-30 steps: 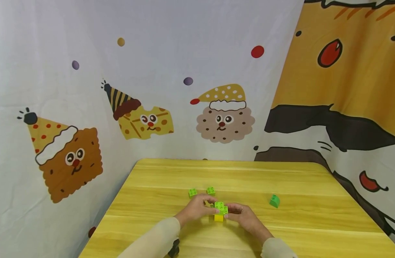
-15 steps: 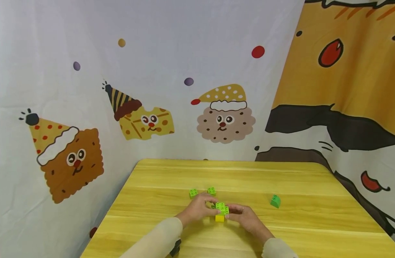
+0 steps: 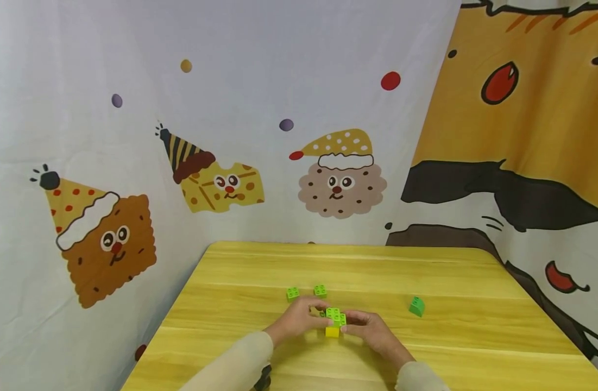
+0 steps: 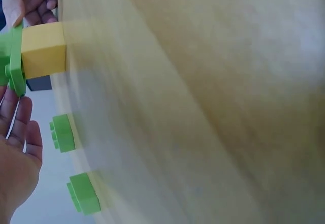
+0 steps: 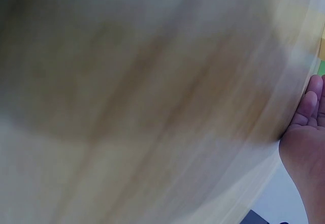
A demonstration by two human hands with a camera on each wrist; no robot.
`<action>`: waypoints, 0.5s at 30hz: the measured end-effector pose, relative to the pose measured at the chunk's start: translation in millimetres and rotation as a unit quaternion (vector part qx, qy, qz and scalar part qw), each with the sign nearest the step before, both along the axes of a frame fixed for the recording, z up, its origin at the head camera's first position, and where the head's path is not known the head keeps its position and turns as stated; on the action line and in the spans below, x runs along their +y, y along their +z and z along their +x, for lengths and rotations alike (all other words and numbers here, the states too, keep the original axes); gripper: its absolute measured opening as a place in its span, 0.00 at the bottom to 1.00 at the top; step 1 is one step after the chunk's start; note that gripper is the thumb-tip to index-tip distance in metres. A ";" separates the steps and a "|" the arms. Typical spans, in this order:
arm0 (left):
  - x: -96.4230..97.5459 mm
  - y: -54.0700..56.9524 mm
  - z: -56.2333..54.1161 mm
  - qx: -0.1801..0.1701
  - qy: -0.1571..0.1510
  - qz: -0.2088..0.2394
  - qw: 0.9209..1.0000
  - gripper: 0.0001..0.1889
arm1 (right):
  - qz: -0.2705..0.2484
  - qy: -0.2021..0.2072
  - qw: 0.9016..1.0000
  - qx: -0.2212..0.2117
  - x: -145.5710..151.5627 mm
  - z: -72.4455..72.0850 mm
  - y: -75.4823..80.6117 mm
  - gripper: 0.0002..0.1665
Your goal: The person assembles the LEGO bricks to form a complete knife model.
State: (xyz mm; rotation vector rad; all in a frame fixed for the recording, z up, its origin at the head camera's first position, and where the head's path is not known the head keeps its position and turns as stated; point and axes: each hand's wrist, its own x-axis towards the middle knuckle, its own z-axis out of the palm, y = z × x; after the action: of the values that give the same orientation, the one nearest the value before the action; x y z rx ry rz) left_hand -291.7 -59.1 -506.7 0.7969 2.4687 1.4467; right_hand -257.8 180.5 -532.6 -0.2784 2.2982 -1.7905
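Observation:
Between the two hands stands a small stack of toy building blocks: a yellow block (image 3: 332, 332) at the bottom and light green pieces (image 3: 334, 314) above it. A wider green piece (image 4: 17, 61) sits right on top of the yellow block (image 4: 44, 50) in the left wrist view. My left hand (image 3: 299, 319) holds the green part from the left, thumb at the front. From the right, my right hand (image 3: 370, 329) pinches the same green part between thumb and fingers. The right wrist view catches my right hand (image 5: 304, 142) only at its edge, with the stack mostly cut off.
Two light green blocks, one on the left (image 3: 292, 294) and one beside it (image 3: 320, 291), lie on the wooden table (image 3: 240, 266) beyond my left hand. A darker green curved block (image 3: 417, 306) lies to the right. A cartoon-printed cloth (image 3: 259, 81) hangs behind the table.

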 end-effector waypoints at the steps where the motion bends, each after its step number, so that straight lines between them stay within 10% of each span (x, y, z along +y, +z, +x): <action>1: -1.7 0.1 -0.1 -0.001 0.001 0.003 1.000 0.21 | -0.001 -0.002 1.000 0.001 -0.1 0.0 -0.3 0.30; 15: -42.6 7.0 -33.8 0.015 0.113 0.055 0.992 0.26 | 0.005 -0.014 1.000 0.015 -1.7 3.2 2.0 0.30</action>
State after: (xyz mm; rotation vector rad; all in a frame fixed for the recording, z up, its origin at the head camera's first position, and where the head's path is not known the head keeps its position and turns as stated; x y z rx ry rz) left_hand -325.5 -101.7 -499.7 0.5752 2.5919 1.6705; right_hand -254.6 178.8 -530.6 -0.2757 2.3414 -1.8004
